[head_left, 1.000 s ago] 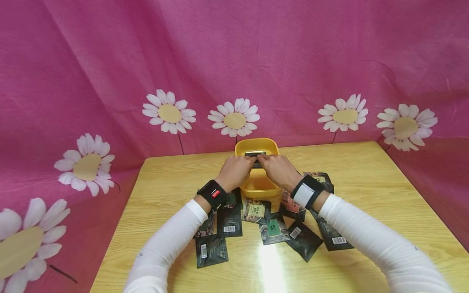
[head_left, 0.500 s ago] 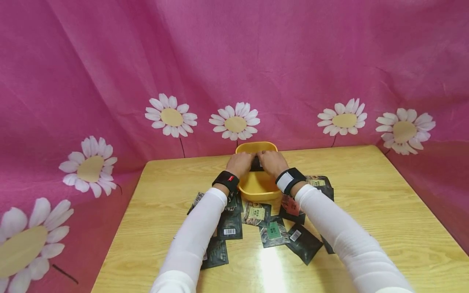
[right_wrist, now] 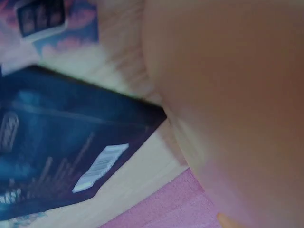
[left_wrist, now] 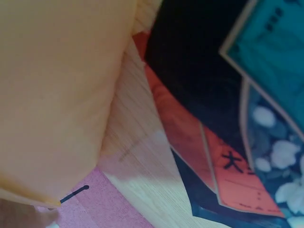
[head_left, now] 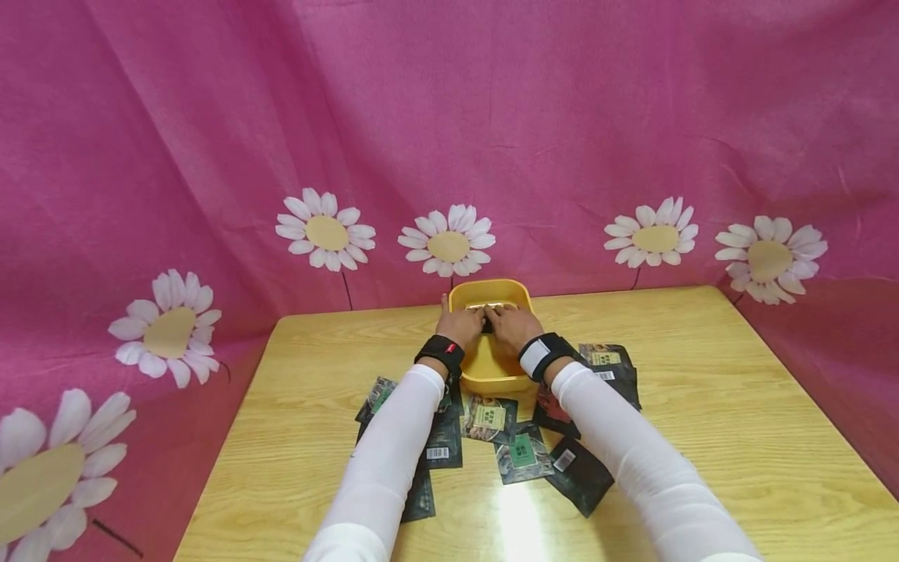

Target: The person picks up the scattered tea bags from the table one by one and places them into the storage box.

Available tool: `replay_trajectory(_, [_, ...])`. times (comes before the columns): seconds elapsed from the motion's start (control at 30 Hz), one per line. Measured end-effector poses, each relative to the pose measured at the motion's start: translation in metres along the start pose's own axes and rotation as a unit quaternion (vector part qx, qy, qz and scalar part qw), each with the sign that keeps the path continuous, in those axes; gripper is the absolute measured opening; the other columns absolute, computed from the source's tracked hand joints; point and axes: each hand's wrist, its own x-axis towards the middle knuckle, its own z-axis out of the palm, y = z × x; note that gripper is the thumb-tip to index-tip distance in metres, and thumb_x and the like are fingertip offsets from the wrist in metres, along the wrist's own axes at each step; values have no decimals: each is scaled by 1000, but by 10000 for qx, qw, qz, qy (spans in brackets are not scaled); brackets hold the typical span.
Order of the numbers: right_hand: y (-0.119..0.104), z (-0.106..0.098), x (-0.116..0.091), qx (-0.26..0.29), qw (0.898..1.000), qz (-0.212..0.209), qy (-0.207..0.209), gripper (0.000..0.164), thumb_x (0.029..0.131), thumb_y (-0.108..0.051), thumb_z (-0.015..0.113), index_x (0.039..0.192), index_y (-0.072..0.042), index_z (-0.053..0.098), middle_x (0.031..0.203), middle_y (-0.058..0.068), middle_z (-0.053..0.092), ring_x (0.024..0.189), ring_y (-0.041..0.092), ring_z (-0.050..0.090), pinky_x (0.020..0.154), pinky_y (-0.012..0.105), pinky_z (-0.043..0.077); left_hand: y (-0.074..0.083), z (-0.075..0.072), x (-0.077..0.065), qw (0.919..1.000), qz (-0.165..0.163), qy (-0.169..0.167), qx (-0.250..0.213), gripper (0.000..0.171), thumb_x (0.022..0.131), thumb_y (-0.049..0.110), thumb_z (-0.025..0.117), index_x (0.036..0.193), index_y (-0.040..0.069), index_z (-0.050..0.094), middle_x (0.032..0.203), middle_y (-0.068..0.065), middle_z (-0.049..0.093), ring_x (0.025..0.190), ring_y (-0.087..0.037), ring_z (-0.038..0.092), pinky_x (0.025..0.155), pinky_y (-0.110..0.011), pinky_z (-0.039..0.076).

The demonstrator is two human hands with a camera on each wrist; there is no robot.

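Note:
A yellow plastic basket [head_left: 492,373] stands near the back of the table. Both hands reach down into it. My left hand [head_left: 461,324] is on its left side, one finger sticking up by the rim. On the right side is my right hand [head_left: 516,326]. Between them a small part of a black sachet [head_left: 488,326] shows, and the fingers of both hands appear to pinch it; the rest is hidden. Neither wrist view shows the grip. The left wrist view has a red-labelled sachet [left_wrist: 190,147] on the table, the right wrist view a dark barcoded sachet [right_wrist: 71,137].
Several black sachets with coloured labels lie before the basket, such as a green-labelled one [head_left: 523,453] and a barcoded one [head_left: 581,474]. More lie at the right [head_left: 611,367] and partly under the left sleeve [head_left: 379,468]. A pink flowered cloth [head_left: 548,140] hangs behind the wooden table [head_left: 702,390].
Both hands have gone lower into the basket with the sachet, and less of it shows now. The forearms have drawn closer together. The view has tilted slightly upward.

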Motion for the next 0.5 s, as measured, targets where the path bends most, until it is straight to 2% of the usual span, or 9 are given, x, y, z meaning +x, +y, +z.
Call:
replay_trajectory(0.1, [0, -1, -2, -74, 9980, 10, -620, 56, 94, -21, 56, 147, -8, 44, 140, 14, 56, 129, 32, 53, 108, 53, 42, 1, 2, 1, 9983, -101, -554, -123, 46, 105, 38, 37, 150, 29, 42, 155, 9, 42, 147, -21, 33, 118, -65, 13])
replay_trajectory(0.2, [3, -1, -1, -94, 9961, 56, -874, 59, 97, -27, 53, 151, -9, 39, 148, 13, 49, 136, 32, 47, 113, 54, 36, 1, 2, 3, 9967, -150, -717, -340, 53, 104, 47, 36, 154, 29, 33, 161, 8, 32, 152, -22, 21, 119, -65, 8])
replay_trajectory(0.33, [7, -4, 0, 99, 9953, 86, -961, 65, 96, -32, 55, 153, -10, 34, 154, 15, 41, 140, 34, 42, 115, 56, 32, -3, -3, 1, 9954, -98, -542, -783, 61, 101, 52, 41, 155, 25, 32, 162, 4, 29, 153, -24, 19, 120, -64, 8])
replay_trajectory(0.5, [10, -25, -4, 331, 9968, 63, -731, 79, 91, -38, 63, 157, -17, 25, 160, 17, 30, 145, 40, 32, 115, 62, 26, -21, -15, -19, 9945, 79, 81, -1044, 73, 96, 58, 49, 156, 24, 28, 164, -1, 24, 153, -31, 17, 119, -64, 14])
